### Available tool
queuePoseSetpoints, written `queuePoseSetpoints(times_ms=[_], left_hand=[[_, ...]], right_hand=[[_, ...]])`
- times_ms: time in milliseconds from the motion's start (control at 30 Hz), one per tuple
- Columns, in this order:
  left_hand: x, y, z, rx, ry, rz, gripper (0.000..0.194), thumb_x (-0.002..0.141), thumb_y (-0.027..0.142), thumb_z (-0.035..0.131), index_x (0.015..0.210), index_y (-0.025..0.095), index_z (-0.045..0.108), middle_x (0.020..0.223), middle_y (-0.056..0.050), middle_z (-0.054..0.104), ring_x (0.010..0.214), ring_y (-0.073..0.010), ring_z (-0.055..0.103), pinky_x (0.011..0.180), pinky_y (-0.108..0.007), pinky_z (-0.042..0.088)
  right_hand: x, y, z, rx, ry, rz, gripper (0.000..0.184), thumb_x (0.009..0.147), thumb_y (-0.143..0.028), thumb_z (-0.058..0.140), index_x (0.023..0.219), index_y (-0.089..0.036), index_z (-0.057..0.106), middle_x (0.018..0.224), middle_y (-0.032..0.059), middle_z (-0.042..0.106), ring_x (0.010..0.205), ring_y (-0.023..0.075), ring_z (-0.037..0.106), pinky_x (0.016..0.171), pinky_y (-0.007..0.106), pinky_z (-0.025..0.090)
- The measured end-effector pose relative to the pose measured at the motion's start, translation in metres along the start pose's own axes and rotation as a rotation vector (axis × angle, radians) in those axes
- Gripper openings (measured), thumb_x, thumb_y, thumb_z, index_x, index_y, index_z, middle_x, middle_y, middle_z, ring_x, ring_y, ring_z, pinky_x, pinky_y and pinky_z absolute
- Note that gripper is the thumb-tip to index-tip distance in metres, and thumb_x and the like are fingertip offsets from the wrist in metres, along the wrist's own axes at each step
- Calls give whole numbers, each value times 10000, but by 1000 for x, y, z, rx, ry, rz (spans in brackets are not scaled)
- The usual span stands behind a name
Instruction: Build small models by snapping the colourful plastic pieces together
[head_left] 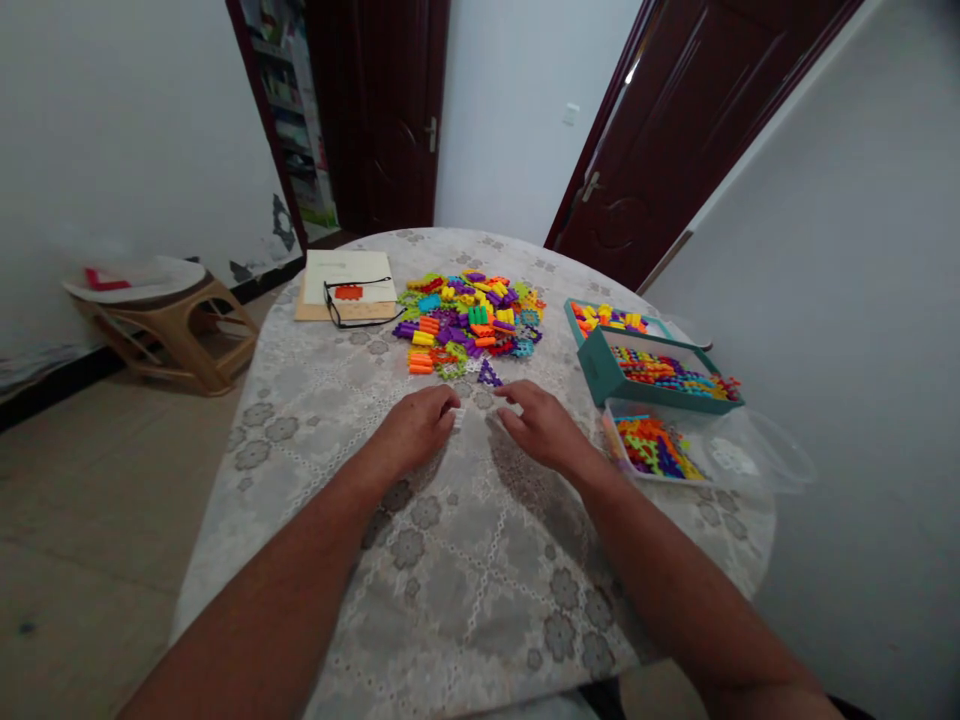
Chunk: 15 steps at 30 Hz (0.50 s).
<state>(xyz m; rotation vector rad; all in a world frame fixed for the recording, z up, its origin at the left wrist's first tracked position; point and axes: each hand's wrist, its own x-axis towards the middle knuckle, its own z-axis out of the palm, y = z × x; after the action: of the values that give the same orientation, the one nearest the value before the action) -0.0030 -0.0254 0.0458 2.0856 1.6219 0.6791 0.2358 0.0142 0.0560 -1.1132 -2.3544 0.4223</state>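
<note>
While near purple triangle (489, 375) (heap (474, 315) beyond), right hand (541, 425) loose.

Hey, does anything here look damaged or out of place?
The left wall has dark, ragged patches low down that look like damage. One orange piece lies on the papers, apart from the colorful pile.

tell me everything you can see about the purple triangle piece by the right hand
The purple triangle piece is small and dark, with notched edges and an openwork look, apparently plastic. It seems to lie flat on the patterned tablecloth, at the near edge of the colourful pile. The fingers of the right hand are right beside it; whether they touch it is unclear.
</note>
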Motion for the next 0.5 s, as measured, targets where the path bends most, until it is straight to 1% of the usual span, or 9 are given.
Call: queuePoseSetpoints(times_ms=[67, 100, 167, 233, 300, 367, 500], left_hand=[[1, -5, -1, 52, 39, -14, 182, 945, 214, 498, 1039, 208, 655, 1060, -81, 723, 1001, -228, 668, 917, -346, 502], [2, -7, -1, 63, 55, -19, 192, 945, 202, 493, 1048, 208, 654, 1076, -85, 717, 1022, -229, 665, 935, -348, 502], [3, -11, 0, 70, 87, -24, 210, 950, 184, 478, 1069, 214, 649, 1106, -86, 703, 1065, -227, 655, 966, -348, 500], [3, -12, 1, 66, 104, -38, 228, 956, 173, 465, 1086, 222, 646, 1131, -86, 686, 1097, -223, 645, 984, -347, 498], [2, -11, 1, 69, 95, -54, 248, 955, 166, 460, 1097, 222, 655, 1140, -91, 670, 1103, -225, 641, 986, -352, 500], [2, -10, 2, 83, 67, -64, 268, 946, 158, 466, 1107, 218, 672, 1135, -97, 658, 1096, -231, 640, 975, -357, 503], [2, -11, 3, 123, 34, -63, 294, 930, 157, 486, 1134, 228, 686, 1122, -88, 652, 1059, -230, 644, 945, -351, 505]], right_hand=[[25, 16, 12, -79, 21, 31, 322, 934, -191, 605, 1247, -182, 681, 1241, 151, 702, 1179, 269, 638, 1068, 426, 474], [36, 24, 18, -114, 32, 67, 325, 937, -198, 610, 1252, -172, 680, 1254, 160, 700, 1198, 274, 629, 1080, 425, 461], [53, 35, 30, -174, 49, 153, 312, 944, -240, 629, 1239, -160, 687, 1232, 165, 706, 1175, 273, 631, 1064, 407, 456], [62, 42, 41, -210, 58, 214, 315, 935, -301, 662, 1215, -159, 695, 1197, 156, 710, 1137, 266, 632, 1028, 383, 459], [65, 45, 49, -205, 63, 243, 330, 927, -339, 676, 1208, -166, 696, 1172, 137, 707, 1094, 249, 631, 986, 357, 465], [64, 47, 52, -180, 67, 266, 316, 926, -334, 665, 1198, -176, 695, 1129, 112, 704, 1028, 227, 631, 938, 334, 469], [57, 47, 50, -147, 63, 298, 293, 888, -303, 676, 1152, -176, 679, 1025, 73, 682, 907, 203, 614, 861, 312, 470]])
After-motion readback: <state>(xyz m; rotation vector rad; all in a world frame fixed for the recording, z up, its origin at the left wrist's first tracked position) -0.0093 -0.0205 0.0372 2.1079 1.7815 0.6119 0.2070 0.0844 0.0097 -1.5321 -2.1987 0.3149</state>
